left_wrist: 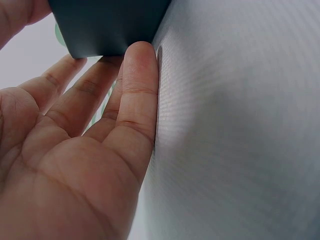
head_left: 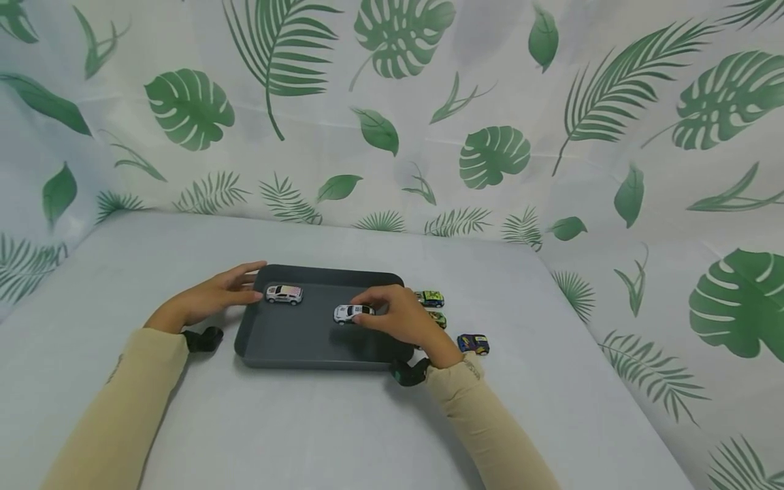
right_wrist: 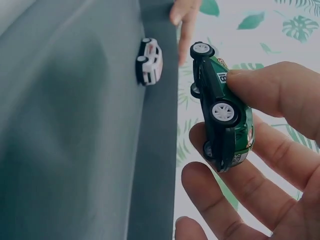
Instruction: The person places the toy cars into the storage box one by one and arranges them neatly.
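Observation:
Between thumb and fingers, my right hand (head_left: 401, 316) pinches a toy car (head_left: 353, 313) above the middle of the grey tray (head_left: 324, 363). That car (right_wrist: 220, 105) looks white in the head view but green with white wheels in the right wrist view. My left hand (head_left: 217, 292) rests at the tray's left side, its thumb at the rim. In the left wrist view, the extended fingers (left_wrist: 137, 85) touch the outer wall of the tray (left_wrist: 110, 30). A white and pink toy car (head_left: 284, 294) stands inside the tray at the upper left, near my left thumb.
Right of the tray, a yellow-green car (head_left: 431, 298) and a green car (head_left: 437, 318) are partly hidden by my right hand. A dark blue car (head_left: 474, 344) sits farther right on the white table (head_left: 275, 435). A leaf-patterned cloth (head_left: 422, 150) hangs behind.

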The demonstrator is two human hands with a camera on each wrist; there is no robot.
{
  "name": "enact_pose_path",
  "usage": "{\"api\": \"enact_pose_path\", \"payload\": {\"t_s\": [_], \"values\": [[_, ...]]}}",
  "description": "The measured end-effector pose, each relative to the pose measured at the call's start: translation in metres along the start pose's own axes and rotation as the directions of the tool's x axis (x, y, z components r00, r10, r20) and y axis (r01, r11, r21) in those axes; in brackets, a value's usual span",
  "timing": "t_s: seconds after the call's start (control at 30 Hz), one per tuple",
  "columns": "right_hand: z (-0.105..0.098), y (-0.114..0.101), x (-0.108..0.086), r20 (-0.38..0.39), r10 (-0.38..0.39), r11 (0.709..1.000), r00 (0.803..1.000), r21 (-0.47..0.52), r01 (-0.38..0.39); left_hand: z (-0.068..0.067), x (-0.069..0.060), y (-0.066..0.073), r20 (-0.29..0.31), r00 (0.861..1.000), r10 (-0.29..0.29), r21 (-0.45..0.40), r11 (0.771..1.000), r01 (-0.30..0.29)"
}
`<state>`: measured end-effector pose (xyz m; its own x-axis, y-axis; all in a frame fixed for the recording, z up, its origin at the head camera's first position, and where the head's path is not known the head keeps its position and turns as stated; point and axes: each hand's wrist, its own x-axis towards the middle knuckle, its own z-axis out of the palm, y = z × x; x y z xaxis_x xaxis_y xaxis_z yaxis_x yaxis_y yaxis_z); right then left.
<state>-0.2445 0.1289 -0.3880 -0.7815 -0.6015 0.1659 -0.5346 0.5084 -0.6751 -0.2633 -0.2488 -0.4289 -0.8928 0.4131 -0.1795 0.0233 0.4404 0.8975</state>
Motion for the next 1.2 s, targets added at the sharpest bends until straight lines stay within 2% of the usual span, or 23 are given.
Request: {"api": "enact_pose_path", "payload": {"t_s": [0.5, 0.9, 1.2], "values": [[0.005, -0.013, 0.03, 0.069, -0.01, 0.999, 0.998, -0.033, 0.013, 0.001, 0.002, 0.0, -0.013, 1.0, 0.009, -0.021, 1.0, -0.009], [0.016, -0.015, 0.054, 0.133, 0.033, 0.999, 0.991, -0.014, -0.031, 0.003, 0.004, 0.002, -0.011, 1.0, 0.011, -0.038, 0.999, -0.011], [0.029, -0.018, 0.071, 0.141, 0.069, 0.997, 0.988, -0.036, -0.064, 0.002, 0.004, 0.0, -0.022, 1.0, -0.005, -0.039, 0.999, 0.004]]}}
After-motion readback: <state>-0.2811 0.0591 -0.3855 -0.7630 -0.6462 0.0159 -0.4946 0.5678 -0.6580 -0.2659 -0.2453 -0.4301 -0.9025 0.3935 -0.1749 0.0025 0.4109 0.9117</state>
